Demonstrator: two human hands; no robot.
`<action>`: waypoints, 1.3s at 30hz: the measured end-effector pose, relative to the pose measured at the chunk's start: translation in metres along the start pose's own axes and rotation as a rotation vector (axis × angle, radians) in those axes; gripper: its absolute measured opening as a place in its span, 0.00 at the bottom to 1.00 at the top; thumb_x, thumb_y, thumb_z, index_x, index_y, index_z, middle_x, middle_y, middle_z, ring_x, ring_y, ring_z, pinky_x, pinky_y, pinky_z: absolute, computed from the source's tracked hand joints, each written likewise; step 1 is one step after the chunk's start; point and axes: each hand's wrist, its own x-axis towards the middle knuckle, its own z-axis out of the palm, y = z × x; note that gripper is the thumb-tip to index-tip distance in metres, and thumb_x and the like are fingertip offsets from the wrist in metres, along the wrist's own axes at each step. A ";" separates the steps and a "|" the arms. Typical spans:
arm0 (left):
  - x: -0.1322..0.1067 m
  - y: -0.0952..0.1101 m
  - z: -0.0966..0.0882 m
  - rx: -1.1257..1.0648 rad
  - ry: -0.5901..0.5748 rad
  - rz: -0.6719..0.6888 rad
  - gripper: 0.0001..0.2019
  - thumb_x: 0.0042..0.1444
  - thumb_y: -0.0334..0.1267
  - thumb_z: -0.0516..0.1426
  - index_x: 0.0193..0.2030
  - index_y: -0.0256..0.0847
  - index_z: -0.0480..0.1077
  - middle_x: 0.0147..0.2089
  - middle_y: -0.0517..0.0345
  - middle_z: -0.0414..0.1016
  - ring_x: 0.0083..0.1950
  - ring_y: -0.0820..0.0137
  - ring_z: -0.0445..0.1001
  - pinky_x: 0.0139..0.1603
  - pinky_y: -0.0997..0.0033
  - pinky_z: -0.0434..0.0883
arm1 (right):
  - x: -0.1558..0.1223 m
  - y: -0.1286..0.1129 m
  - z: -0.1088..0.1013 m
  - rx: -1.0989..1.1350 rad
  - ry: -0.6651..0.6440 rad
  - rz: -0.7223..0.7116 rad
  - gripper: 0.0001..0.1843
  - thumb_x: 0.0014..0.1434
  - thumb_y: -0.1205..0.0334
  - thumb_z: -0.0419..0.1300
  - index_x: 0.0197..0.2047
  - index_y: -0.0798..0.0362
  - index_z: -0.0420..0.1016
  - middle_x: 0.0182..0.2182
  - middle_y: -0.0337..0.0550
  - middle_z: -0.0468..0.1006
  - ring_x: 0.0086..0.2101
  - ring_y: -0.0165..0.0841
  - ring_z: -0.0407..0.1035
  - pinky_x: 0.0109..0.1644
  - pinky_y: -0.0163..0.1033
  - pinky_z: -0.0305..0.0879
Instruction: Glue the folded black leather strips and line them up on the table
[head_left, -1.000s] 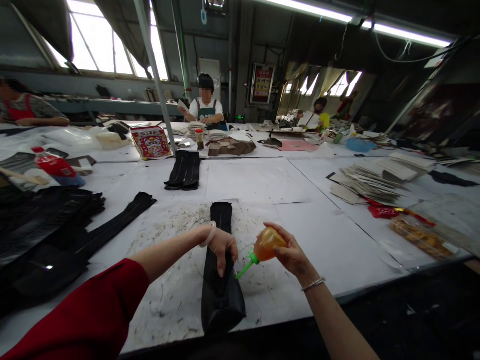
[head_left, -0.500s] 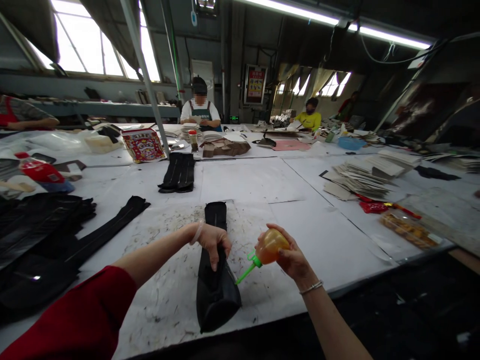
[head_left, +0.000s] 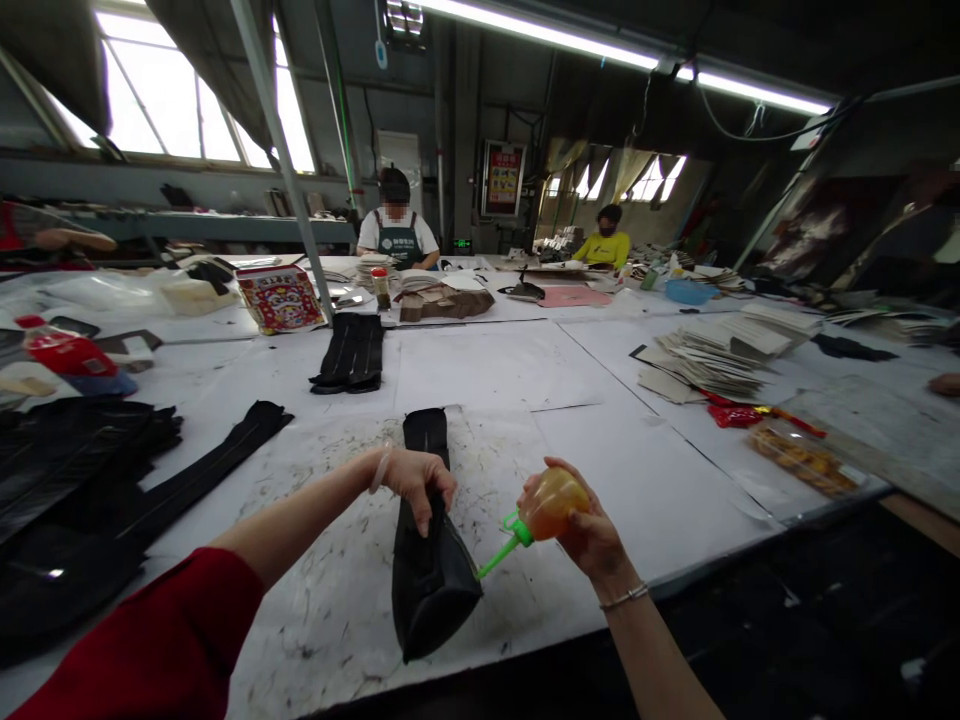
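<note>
My left hand [head_left: 421, 484] grips a long black leather-like piece [head_left: 435, 590], with thumb and fingers pinching its folded edge. The piece lies lengthwise on the table, its near end bulging open. In my right hand [head_left: 592, 530] is a squeeze bottle [head_left: 553, 503] of amber liquid, tilted down to the left. Its thin green nozzle [head_left: 499, 560] meets the right edge of the black piece near the bulge. Whether any liquid comes out is too small to see.
Black pieces [head_left: 75, 470] are heaped at left, and a small black stack [head_left: 349, 350] lies ahead. A red-labelled bottle [head_left: 71, 355] rests at far left. Grey sheets [head_left: 701, 360] and a snack tray [head_left: 801, 455] are at right. Co-workers [head_left: 397, 225] sit across the table [head_left: 480, 360].
The nozzle tip has slid slightly down along the edge of the black piece, with my right hand moving a little lower. My left hand keeps its grip. The view has shifted slightly.
</note>
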 end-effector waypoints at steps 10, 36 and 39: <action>-0.006 -0.001 0.003 -0.192 0.056 -0.040 0.16 0.30 0.37 0.73 0.28 0.37 0.77 0.28 0.58 0.78 0.29 0.69 0.75 0.31 0.72 0.72 | -0.015 0.005 -0.004 0.087 0.153 -0.035 0.33 0.43 0.53 0.72 0.54 0.47 0.71 0.41 0.46 0.80 0.41 0.44 0.75 0.53 0.55 0.65; 0.010 0.012 0.033 -0.621 0.389 -0.015 0.17 0.28 0.36 0.72 0.27 0.34 0.76 0.25 0.56 0.78 0.24 0.73 0.73 0.26 0.76 0.67 | -0.021 -0.020 -0.011 0.109 0.455 -0.297 0.31 0.49 0.53 0.69 0.55 0.45 0.69 0.43 0.47 0.81 0.45 0.43 0.75 0.61 0.60 0.57; 0.011 0.010 0.032 -0.632 0.406 -0.015 0.17 0.28 0.36 0.73 0.27 0.34 0.76 0.24 0.56 0.78 0.23 0.73 0.72 0.24 0.77 0.66 | -0.023 -0.021 -0.010 0.094 0.466 -0.305 0.31 0.50 0.53 0.69 0.56 0.46 0.68 0.43 0.47 0.81 0.46 0.44 0.75 0.62 0.61 0.56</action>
